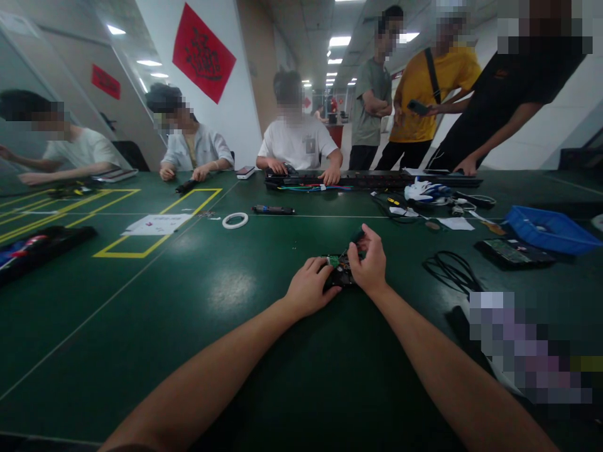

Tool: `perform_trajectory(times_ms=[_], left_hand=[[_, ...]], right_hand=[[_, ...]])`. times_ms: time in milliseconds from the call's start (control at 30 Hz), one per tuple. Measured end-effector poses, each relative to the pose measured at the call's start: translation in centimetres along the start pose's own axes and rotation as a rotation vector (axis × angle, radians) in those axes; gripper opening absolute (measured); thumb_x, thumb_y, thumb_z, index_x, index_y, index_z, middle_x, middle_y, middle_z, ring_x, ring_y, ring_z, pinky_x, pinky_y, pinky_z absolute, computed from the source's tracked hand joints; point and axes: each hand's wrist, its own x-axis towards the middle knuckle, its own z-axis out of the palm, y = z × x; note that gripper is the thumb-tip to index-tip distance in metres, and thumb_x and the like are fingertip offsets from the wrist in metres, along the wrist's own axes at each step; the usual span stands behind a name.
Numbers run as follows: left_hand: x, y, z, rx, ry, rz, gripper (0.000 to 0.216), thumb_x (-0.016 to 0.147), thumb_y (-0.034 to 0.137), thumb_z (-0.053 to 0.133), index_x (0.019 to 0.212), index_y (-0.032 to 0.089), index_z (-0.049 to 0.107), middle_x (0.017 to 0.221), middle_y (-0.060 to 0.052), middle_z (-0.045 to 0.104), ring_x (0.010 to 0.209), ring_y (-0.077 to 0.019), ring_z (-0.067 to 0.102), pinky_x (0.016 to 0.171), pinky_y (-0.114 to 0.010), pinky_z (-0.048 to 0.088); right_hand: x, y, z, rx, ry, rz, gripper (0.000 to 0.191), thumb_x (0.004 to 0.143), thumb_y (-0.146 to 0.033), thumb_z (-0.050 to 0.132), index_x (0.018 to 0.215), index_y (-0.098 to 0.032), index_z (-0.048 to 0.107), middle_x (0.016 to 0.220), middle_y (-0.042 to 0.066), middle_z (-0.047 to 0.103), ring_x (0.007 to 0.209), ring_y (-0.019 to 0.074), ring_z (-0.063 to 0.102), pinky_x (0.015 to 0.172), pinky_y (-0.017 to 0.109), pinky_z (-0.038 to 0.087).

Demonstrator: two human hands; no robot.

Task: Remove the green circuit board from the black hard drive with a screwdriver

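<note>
A small black device (340, 274) with a green circuit board showing lies on the green table (202, 314) in front of me. My left hand (308, 287) grips its left side with curled fingers. My right hand (370, 262) is closed over its right side, thumb and fingers pinching the top edge. What the fingertips press on is too small to make out.
A coil of black cable (450, 271) and a black board (513, 252) lie to the right, beside a blue tray (549, 229). A white tape ring (235, 220), a pen-like tool (273, 209) and a paper sheet (157, 224) lie further off. Seated and standing people work along the far edge.
</note>
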Motion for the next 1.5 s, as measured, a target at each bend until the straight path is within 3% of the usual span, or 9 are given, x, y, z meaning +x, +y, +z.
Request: perform_trajectory(times_ms=[267,433,733,900,1133,1333,1500], left_hand=[[0.04,-0.06,-0.02,0.005,-0.008,-0.004,0.052,0.089,0.048,0.066,0.133,0.021,0.056,0.137,-0.012,0.055,0.13,-0.0326,0.046,0.106,-0.05,0.047],[0.01,-0.02,0.01,0.006,0.006,0.002,0.051,0.09,0.048,0.066,0.132,0.021,0.057,0.136,-0.012,0.055,0.129,-0.032,0.047,0.108,-0.048,0.046],[-0.06,-0.08,0.0,0.022,0.007,-0.008,0.052,0.09,0.05,0.065,0.133,0.022,0.056,0.137,-0.011,0.054,0.129,-0.0321,0.046,0.106,-0.048,0.048],[-0.01,-0.13,0.08,0.017,0.003,-0.005,0.052,0.09,0.05,0.065,0.132,0.021,0.057,0.136,-0.012,0.055,0.128,-0.032,0.046,0.105,-0.048,0.048],[-0.01,-0.13,0.08,0.018,-0.001,-0.003,0.052,0.09,0.05,0.065,0.132,0.02,0.057,0.136,-0.012,0.055,0.128,-0.032,0.046,0.106,-0.048,0.047],[-0.03,-0.18,0.12,0.008,-0.003,-0.001,0.053,0.089,0.05,0.066,0.132,0.02,0.057,0.137,-0.013,0.054,0.129,-0.0324,0.046,0.106,-0.049,0.047],[0.05,-0.05,0.04,0.003,0.009,0.006,0.051,0.089,0.048,0.066,0.131,0.02,0.058,0.135,-0.012,0.055,0.129,-0.0318,0.046,0.108,-0.048,0.046]], right_hand=[[-0.29,0.2,0.55,0.14,-0.014,0.06,0.058,0.096,-0.025,0.057,0.148,-0.017,0.033,0.129,0.019,0.062,0.098,0.0253,0.071,0.085,0.045,0.061],[-0.24,0.34,0.6,0.017,0.051,0.049,0.058,0.092,-0.03,0.065,0.143,-0.018,0.042,0.127,0.018,0.06,0.086,0.0231,0.069,0.076,0.043,0.062],[-0.12,0.19,0.39,0.021,0.023,0.018,0.059,0.092,-0.029,0.064,0.145,-0.018,0.042,0.125,0.017,0.057,0.093,0.026,0.067,0.077,0.045,0.063],[-0.2,0.11,0.5,0.07,0.018,0.043,0.059,0.092,-0.027,0.061,0.146,-0.019,0.039,0.134,0.019,0.056,0.098,0.0265,0.068,0.072,0.041,0.064],[-0.34,0.14,0.5,0.178,-0.026,0.067,0.058,0.095,-0.022,0.057,0.147,-0.02,0.033,0.133,0.019,0.061,0.1,0.0259,0.072,0.08,0.042,0.064],[-0.37,0.28,0.55,0.079,0.005,0.07,0.059,0.093,-0.028,0.063,0.146,-0.02,0.038,0.121,0.016,0.065,0.086,0.025,0.071,0.076,0.045,0.064],[-0.24,0.21,0.39,0.008,0.012,0.037,0.059,0.091,-0.031,0.066,0.144,-0.022,0.043,0.125,0.016,0.063,0.086,0.0249,0.07,0.077,0.046,0.063]])
